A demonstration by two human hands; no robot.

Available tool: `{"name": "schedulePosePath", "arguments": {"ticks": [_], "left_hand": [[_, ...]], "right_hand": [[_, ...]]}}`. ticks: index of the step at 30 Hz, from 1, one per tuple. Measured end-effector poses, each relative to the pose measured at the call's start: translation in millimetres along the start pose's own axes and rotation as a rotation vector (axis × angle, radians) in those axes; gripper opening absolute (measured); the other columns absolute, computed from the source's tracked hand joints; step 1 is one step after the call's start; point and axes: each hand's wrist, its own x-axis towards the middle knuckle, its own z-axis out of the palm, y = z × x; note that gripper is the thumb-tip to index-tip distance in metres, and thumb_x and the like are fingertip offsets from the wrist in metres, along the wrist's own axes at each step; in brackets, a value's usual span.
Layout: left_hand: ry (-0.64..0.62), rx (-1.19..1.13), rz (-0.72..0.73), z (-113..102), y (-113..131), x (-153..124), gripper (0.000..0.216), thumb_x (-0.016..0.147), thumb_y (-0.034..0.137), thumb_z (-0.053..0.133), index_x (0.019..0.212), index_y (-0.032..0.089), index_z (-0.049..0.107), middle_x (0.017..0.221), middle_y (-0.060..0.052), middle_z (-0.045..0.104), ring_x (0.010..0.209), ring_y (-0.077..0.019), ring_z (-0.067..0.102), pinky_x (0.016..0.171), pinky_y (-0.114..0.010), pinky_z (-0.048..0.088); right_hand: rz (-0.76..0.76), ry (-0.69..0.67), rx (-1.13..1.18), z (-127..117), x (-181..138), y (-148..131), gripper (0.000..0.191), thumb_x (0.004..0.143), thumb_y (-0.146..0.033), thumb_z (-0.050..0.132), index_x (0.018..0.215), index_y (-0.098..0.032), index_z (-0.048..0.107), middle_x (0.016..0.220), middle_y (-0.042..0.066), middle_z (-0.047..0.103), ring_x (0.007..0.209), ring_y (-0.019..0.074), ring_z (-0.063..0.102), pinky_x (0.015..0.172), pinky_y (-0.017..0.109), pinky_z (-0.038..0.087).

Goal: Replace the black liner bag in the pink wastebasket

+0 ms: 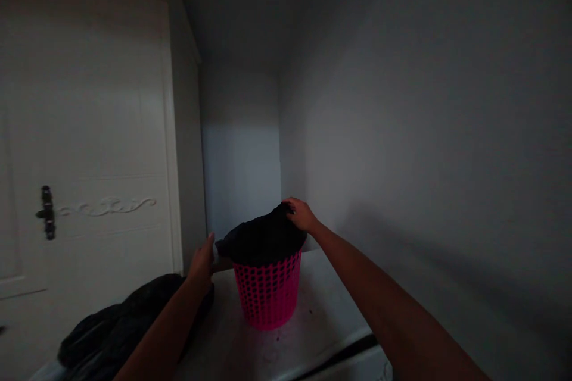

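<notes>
A pink perforated basket (pixel 268 294) stands on a pale surface (pixel 322 321) in a dim corner. Dark cloth (pixel 261 238) is heaped over its top and hangs past the rim. My right hand (pixel 301 214) rests on the far upper edge of the cloth, its fingers closed on the fabric. To the left of the basket, my left hand (pixel 202 262) is beside the cloth's left edge with the thumb raised; whether its fingers hold the cloth is hidden.
A second dark garment (pixel 120 327) lies bunched on the surface at the lower left. A white wardrobe door (pixel 89 161) with a dark handle (pixel 47 212) fills the left side. Plain walls close in behind and on the right.
</notes>
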Motion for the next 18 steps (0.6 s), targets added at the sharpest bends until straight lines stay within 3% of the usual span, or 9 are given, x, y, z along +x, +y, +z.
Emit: {"name": "schedulePosePath", "arguments": {"ticks": [3, 5, 9, 12, 15, 18], "left_hand": [[-0.152, -0.087, -0.225, 0.3, -8.1, -1.9, 0.043, 0.093, 0.063, 0.052, 0.095, 0.023, 0.069, 0.085, -0.008, 0.072, 0.079, -0.0241, 0.074, 0.067, -0.035, 0.057], [-0.209, -0.161, -0.275, 3.6, -7.7, -4.0, 0.031, 0.093, 0.051, 0.058, 0.09, 0.023, 0.069, 0.083, -0.007, 0.073, 0.074, -0.0213, 0.073, 0.065, -0.032, 0.057], [-0.217, -0.238, -0.184, 12.6, -2.0, -4.0, 0.004, 0.083, 0.02, 0.067, 0.082, 0.02, 0.07, 0.079, -0.005, 0.074, 0.069, -0.018, 0.07, 0.065, -0.029, 0.059], [-0.181, -0.238, -0.139, 17.5, 1.6, 1.8, 0.013, 0.082, 0.014, 0.064, 0.092, 0.017, 0.071, 0.078, -0.004, 0.073, 0.065, -0.0158, 0.069, 0.058, -0.025, 0.056], [-0.13, -0.237, -0.1, 22.2, 3.7, 10.5, 0.031, 0.081, 0.014, 0.066, 0.112, 0.016, 0.069, 0.083, -0.004, 0.075, 0.064, -0.0146, 0.07, 0.058, -0.024, 0.056], [-0.103, -0.156, 0.0, 26.2, 2.2, 18.2, 0.036, 0.081, 0.015, 0.067, 0.117, 0.015, 0.069, 0.083, -0.006, 0.076, 0.068, -0.0161, 0.073, 0.064, -0.026, 0.06]], "right_hand": [[-0.052, 0.014, -0.075, 2.2, 7.1, -1.4, 0.061, 0.08, -0.007, 0.069, 0.139, -0.022, 0.065, 0.145, 0.009, 0.066, 0.127, 0.0212, 0.065, 0.113, 0.036, 0.048], [0.054, 0.061, -0.189, 3.4, 9.6, 3.1, 0.063, 0.08, -0.012, 0.075, 0.141, -0.019, 0.063, 0.147, 0.013, 0.065, 0.128, 0.0242, 0.064, 0.112, 0.037, 0.048], [0.254, 0.074, -0.279, 9.6, 12.1, 19.2, 0.04, 0.071, -0.017, 0.087, 0.109, -0.018, 0.077, 0.116, 0.015, 0.078, 0.114, 0.0326, 0.07, 0.099, 0.039, 0.052], [0.285, 0.041, -0.285, 16.9, 18.1, 23.9, 0.013, 0.076, -0.012, 0.08, 0.086, -0.021, 0.077, 0.101, 0.011, 0.081, 0.102, 0.0293, 0.073, 0.091, 0.036, 0.052], [0.294, 0.062, -0.299, 22.1, 24.3, 21.8, 0.017, 0.089, -0.016, 0.069, 0.102, -0.023, 0.077, 0.112, 0.011, 0.08, 0.107, 0.0274, 0.073, 0.093, 0.035, 0.051], [0.337, 0.054, -0.323, 23.8, 21.5, 23.8, 0.041, 0.079, -0.026, 0.084, 0.119, -0.024, 0.075, 0.121, 0.014, 0.078, 0.111, 0.0302, 0.073, 0.094, 0.038, 0.053]]}}
